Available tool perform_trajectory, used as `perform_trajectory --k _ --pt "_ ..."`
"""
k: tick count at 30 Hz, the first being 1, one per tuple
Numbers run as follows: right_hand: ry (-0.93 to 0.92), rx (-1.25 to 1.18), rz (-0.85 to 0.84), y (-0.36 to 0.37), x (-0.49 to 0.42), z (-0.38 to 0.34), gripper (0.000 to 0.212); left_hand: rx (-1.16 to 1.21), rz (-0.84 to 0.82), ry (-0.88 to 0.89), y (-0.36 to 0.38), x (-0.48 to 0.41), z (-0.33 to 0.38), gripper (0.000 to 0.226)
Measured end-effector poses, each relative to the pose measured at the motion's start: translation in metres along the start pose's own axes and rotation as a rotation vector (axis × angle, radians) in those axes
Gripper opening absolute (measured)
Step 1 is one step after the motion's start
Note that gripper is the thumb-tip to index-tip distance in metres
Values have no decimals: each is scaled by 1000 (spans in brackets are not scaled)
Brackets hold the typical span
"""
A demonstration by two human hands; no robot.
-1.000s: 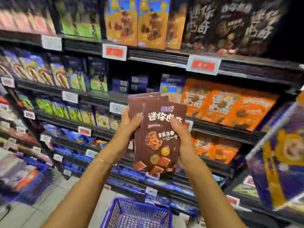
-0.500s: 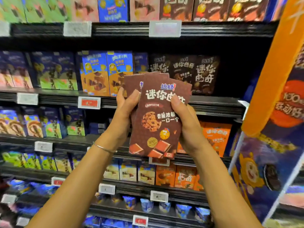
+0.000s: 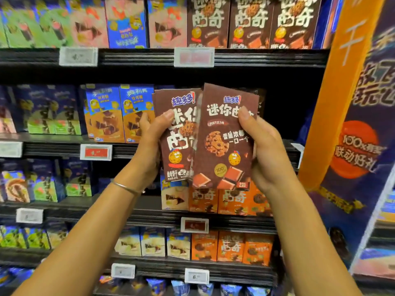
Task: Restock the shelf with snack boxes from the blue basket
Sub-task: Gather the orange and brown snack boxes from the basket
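Two brown cookie snack boxes are up in front of the shelves at chest height. My left hand (image 3: 152, 135) grips the left brown box (image 3: 177, 150), thumb across its front. My right hand (image 3: 265, 150) grips the right brown box (image 3: 222, 142), which overlaps the left one; more brown boxes may sit behind it, but I cannot tell. Behind the boxes lies a dark gap on the middle shelf (image 3: 277, 116). Matching brown boxes (image 3: 250, 22) stand on the shelf above. The blue basket is out of view.
Black shelves (image 3: 136, 58) carry rows of boxes: blue-and-orange ones (image 3: 119, 114) left of my hands, orange ones (image 3: 230, 201) below. Price tags (image 3: 194, 57) line the shelf edges. An orange and purple display stand (image 3: 352, 124) juts out on the right.
The view has tilted up from the basket and lower shelves to the middle shelves. My hands have pulled the stacked brown boxes apart, so two fronts now show side by side.
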State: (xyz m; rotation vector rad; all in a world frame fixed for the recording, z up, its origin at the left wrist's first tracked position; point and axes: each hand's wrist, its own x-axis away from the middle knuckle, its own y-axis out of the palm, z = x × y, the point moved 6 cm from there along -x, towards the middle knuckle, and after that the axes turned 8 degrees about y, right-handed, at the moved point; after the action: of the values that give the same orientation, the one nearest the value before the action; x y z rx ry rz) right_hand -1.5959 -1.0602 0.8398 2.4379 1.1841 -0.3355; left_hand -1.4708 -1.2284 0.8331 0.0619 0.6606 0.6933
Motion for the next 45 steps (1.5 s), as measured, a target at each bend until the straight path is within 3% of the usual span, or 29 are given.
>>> perform_trajectory --k 4,8,13,18,24,29,41,45 --pt "27 -17 173 -41 -14 -17 57 -10 2 -5 1 -2 4 114" --pt "-60 70 381 -71 -32 -25 45 -6 -8 -8 3 -3 5 115" --pt "-190 170 665 -89 -59 -29 49 27 -22 -6 6 -2 10 113" --pt "-161 398 799 -98 -83 -16 49 31 -54 -4 8 -5 12 108" --pt "-79 462 847 -103 -108 -12 49 10 -67 -9 11 -11 14 122" --pt "2 518 896 -109 -122 -2 43 18 -74 9 12 -14 16 110" --pt "48 448 908 -107 -147 19 35 -20 -99 2 13 -17 18 114" --pt "91 452 938 -104 -138 13 43 -34 -98 3 13 -17 20 114"
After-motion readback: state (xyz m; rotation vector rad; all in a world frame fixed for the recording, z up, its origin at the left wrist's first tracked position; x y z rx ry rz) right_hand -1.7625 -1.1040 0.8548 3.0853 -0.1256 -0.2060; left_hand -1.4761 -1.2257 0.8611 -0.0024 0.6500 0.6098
